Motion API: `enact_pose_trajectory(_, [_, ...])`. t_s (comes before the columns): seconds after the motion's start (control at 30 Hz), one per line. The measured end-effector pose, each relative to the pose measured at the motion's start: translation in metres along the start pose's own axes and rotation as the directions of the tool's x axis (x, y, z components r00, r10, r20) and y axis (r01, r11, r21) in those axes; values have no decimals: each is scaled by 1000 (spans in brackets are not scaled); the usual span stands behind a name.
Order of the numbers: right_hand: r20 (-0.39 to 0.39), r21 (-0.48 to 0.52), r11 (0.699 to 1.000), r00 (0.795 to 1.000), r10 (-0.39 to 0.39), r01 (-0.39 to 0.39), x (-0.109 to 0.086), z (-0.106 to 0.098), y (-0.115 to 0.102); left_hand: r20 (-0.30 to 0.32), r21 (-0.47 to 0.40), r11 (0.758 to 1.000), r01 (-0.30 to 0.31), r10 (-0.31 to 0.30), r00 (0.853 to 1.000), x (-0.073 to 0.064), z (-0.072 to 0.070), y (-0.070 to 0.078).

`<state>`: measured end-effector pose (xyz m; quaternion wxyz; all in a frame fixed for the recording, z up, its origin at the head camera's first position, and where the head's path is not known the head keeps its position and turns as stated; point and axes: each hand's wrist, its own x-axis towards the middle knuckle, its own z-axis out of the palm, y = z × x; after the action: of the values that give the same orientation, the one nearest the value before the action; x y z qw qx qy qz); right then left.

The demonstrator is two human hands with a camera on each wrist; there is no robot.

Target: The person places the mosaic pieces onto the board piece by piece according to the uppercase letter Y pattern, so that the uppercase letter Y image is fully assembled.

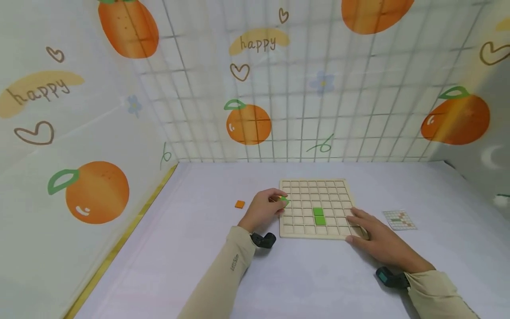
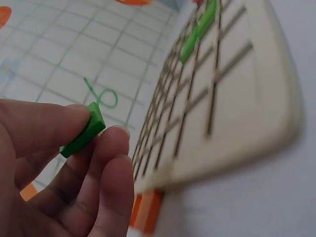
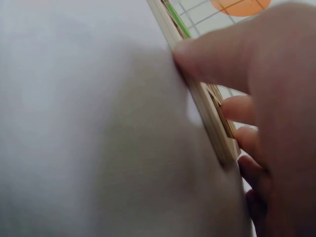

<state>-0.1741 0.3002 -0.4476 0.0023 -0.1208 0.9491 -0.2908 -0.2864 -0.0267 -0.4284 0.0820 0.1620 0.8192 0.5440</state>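
Observation:
My left hand pinches a green square tile between thumb and fingers, at the left edge of the light wooden grid board. Two green tiles sit in the board's grid, one behind the other, near its middle. My right hand rests on the board's front right corner. Its thumb touches the front edge, while the fingers lie spread along the right side. Beside the left hand, an orange tile lies on the table; another orange piece shows by the board's edge.
A small printed card with a grid pattern lies right of the board on the white tabletop. Behind the table stands a wire grid covered with a sheet printed with oranges. A similar printed sheet closes off the left side.

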Motion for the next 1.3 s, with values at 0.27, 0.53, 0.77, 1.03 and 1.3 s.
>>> enact_pose_trajectory(0.27, [-9, -17, 1000, 1000, -5, 5, -1, -1, -4, 64, -166, 985, 35, -25, 998, 15, 10, 5])
enact_pose_trajectory(0.53, [-10, -27, 1000, 1000, 0, 0, 1, -1, -1, 116, -253, 966, 53, -24, 993, 22, 20, 17])
enact_pose_trajectory(0.77, [-4, -11, 1000, 1000, 7, -7, 0, -2, -4, 149, -297, 952, 69, -25, 988, 28, 28, 18])
enact_pose_trajectory(1.03, [-6, -23, 1000, 1000, 14, -15, 1, 0, -2, 173, -306, 942, 137, -87, 981, 33, 33, 11])
enact_pose_trajectory(1.3, [-8, -24, 1000, 1000, -3, 3, 1, 1, -1, 154, -344, 924, 168, -121, 981, 32, 38, 13])
